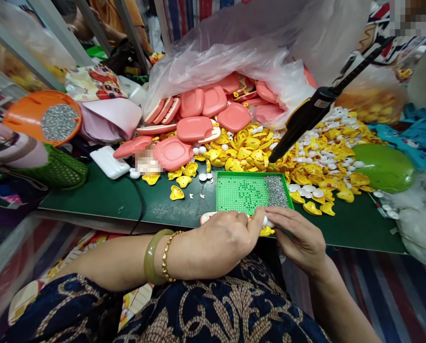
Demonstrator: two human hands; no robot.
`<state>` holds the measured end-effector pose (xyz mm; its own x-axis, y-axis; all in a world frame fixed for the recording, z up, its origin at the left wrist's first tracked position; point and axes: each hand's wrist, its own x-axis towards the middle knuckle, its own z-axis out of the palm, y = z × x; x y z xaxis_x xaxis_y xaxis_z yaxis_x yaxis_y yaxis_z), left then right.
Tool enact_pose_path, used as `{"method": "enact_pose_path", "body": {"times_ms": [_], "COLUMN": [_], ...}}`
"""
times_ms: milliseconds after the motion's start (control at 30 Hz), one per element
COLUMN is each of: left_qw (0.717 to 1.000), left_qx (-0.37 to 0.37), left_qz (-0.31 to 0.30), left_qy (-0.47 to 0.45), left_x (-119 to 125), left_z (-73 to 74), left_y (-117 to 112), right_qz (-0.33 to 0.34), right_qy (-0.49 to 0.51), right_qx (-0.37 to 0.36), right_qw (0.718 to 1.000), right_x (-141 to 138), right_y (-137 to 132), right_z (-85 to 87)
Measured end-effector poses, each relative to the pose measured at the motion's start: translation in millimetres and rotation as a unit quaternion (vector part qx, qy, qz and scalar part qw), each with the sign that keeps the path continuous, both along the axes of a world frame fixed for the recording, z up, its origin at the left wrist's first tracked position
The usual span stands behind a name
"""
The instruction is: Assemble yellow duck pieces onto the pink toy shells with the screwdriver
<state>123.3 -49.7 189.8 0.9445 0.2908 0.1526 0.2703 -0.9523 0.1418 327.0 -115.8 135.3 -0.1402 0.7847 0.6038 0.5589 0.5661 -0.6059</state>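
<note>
My left hand (223, 243), with a pale green bangle and a gold chain bracelet on the wrist, holds a flat pink-and-white plastic piece (207, 218) at the table's front edge. Its fingertips meet my right hand (295, 233), which pinches a small white plastic part (266, 220) above a yellow plastic piece (266, 231). Just behind both hands lies a green perforated tray (252, 193), holding black-dotted rows and a heap of silver beads (275, 190). Beyond it are heaps of yellow plastic shells (248, 155), white domed pieces (327, 138) and pink oval cases (195, 128).
A black electric tool with a cord (306, 124) slants over the heaps. A clear plastic bag (216, 57) lies behind them on the dark green table (98, 195). An orange bowl of silver beads (43, 116) sits far left. A co-worker's arm (80, 24) shows beyond.
</note>
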Motion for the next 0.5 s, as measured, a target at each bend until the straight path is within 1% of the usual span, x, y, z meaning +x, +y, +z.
{"method": "enact_pose_path", "body": {"times_ms": [233, 367, 500], "left_qw": [1.000, 1.000, 1.000], "left_qx": [-0.004, -0.001, 0.005], "left_qz": [0.008, 0.002, -0.003], "left_qy": [-0.022, -0.012, -0.006], "left_x": [0, 1, 1], "left_z": [-2.9, -2.9, -1.5], "left_y": [-1, -2, -2], "right_qz": [0.006, 0.012, 0.025], "right_qy": [-0.021, -0.036, -0.029], "right_qx": [-0.007, -0.007, -0.022], "right_qw": [1.000, 0.999, 0.999], "right_x": [1, 2, 4], "right_y": [0, -1, -1], "right_z": [4.9, 11.1, 12.7]}}
